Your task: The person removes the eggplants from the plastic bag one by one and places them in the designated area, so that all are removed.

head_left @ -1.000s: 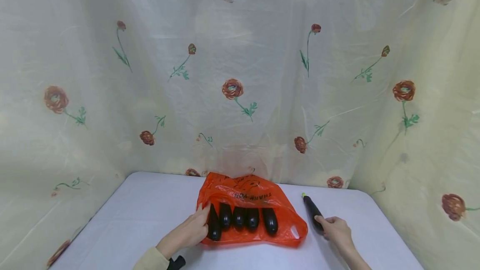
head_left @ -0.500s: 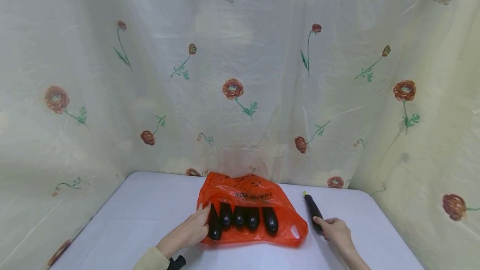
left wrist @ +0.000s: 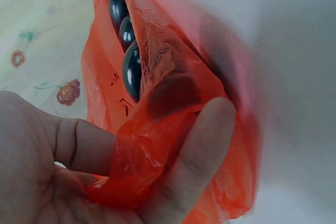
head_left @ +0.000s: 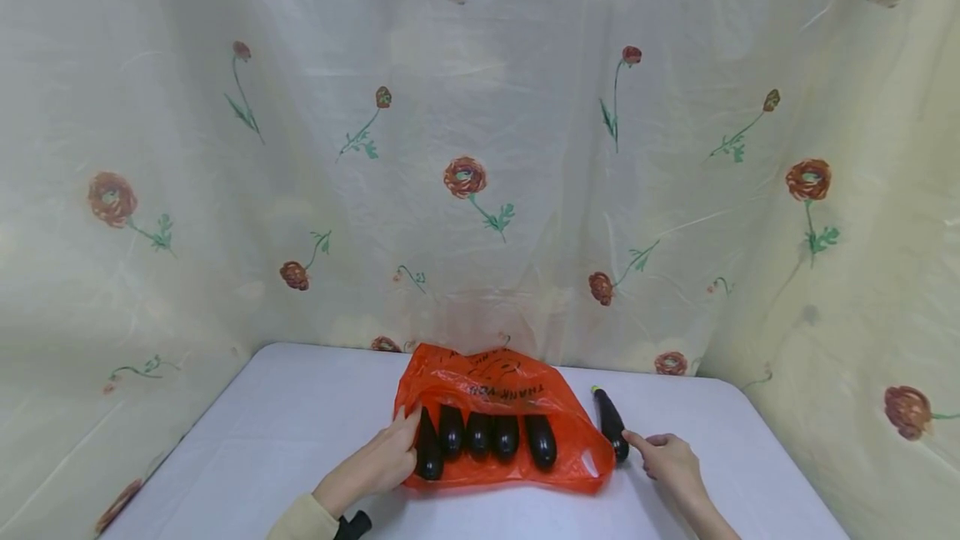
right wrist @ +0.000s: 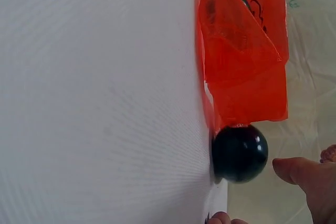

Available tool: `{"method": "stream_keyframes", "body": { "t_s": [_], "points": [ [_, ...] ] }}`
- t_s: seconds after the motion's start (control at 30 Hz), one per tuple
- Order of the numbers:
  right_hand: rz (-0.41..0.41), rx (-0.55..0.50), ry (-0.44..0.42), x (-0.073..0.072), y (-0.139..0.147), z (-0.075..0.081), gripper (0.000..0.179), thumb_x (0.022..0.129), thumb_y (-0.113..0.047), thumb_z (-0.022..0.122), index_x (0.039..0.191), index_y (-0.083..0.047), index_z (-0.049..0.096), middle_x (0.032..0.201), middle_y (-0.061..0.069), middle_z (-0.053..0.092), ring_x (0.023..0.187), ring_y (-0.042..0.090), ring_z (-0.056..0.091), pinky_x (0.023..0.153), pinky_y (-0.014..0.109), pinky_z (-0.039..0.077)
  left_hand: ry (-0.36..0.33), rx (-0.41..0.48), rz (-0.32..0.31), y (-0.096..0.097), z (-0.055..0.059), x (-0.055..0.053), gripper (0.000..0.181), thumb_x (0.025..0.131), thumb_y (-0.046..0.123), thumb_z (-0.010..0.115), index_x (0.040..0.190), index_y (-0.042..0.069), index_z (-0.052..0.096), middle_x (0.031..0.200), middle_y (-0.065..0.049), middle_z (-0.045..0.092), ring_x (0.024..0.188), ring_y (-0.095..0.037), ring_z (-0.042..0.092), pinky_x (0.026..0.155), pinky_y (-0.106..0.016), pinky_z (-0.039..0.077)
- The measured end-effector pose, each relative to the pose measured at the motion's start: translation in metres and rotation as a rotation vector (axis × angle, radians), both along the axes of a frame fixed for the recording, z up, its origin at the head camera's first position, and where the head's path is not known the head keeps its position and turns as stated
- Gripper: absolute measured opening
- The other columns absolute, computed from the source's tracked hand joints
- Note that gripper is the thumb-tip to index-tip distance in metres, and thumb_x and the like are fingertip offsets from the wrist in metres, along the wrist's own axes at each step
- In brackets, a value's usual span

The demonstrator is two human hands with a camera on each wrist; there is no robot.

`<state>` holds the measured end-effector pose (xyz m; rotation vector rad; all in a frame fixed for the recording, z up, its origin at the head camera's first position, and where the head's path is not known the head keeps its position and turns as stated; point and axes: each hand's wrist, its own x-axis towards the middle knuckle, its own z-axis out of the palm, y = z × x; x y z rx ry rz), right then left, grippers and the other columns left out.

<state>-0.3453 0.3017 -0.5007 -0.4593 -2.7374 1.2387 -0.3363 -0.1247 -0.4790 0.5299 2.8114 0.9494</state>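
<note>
A red plastic bag point(head_left: 581, 440) lies on its side with its mouth toward me, and several eggplants point(head_left: 542, 442) show in a row inside it. My left hand point(head_left: 384, 454) grips the bag's rim at the left; in the left wrist view the thin plastic point(left wrist: 142, 156) runs between thumb and fingers. A loose eggplant point(head_left: 609, 423) lies outside, against the bag's right side, its green stem end pointing away. Beside it is my right hand point(head_left: 672, 465). In the right wrist view the thumb point(right wrist: 296, 171) and fingertips are spread apart around the eggplant's round end point(right wrist: 240, 153), with a gap between.
The bag and eggplants are on a white-covered table point(head_left: 315, 407). A floral curtain point(head_left: 540, 257) hangs behind the table and along both sides. A dark strap with a black piece point(head_left: 354, 526) is at my left wrist.
The loose eggplant, earlier held in my right hand, has moved left against the bag, and the right hand has let go of it. My left hand stays on the bag's rim.
</note>
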Motion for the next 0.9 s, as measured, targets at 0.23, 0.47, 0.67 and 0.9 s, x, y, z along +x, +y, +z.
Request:
{"method": "stream_keyframes", "body": {
  "t_s": [0.23,0.47,0.67,0.9],
  "points": [
    [0.011,0.006,0.003,0.0000,0.0003,-0.0016,0.069,0.086,-0.049,0.062,0.111,0.015,0.056,0.068,0.008,0.063,0.062,0.015,0.058,0.056,0.026,0.042,-0.017,0.010,0.003,0.0004,0.0005,-0.0013,0.070,0.088,0.006,0.050,0.151,-0.006,0.021,0.157,-0.029,0.016,0.120,-0.031,0.049,0.108,-0.061,0.029],
    [0.002,-0.001,-0.019,0.0001,-0.0001,0.0003,0.071,0.086,-0.051,0.062,0.112,0.015,0.055,0.071,0.010,0.063,0.064,0.017,0.058,0.057,0.027,0.042,-0.017,-0.002,0.010,0.0004,0.0001,-0.0017,0.070,0.088,0.005,0.049,0.150,-0.006,0.021,0.156,-0.030,0.016,0.113,-0.031,0.050,0.108,-0.061,0.030],
    [0.000,-0.005,-0.027,0.0001,-0.0005,0.0004,0.071,0.086,-0.052,0.061,0.112,0.015,0.055,0.071,0.010,0.062,0.065,0.017,0.057,0.057,0.027,0.042,-0.016,0.007,0.006,0.0004,0.0013,-0.0013,0.071,0.088,0.007,0.050,0.151,-0.006,0.020,0.157,-0.029,0.017,0.113,-0.030,0.050,0.107,-0.060,0.032],
    [0.003,-0.007,-0.007,0.0012,-0.0001,0.0011,0.070,0.086,-0.052,0.062,0.110,0.014,0.056,0.067,0.007,0.062,0.064,0.017,0.057,0.057,0.026,0.041,-0.019,0.007,-0.002,0.0001,0.0032,-0.0004,0.071,0.088,0.008,0.050,0.151,-0.005,0.020,0.156,-0.030,0.017,0.108,-0.031,0.052,0.100,-0.055,0.040]
  ]
}}
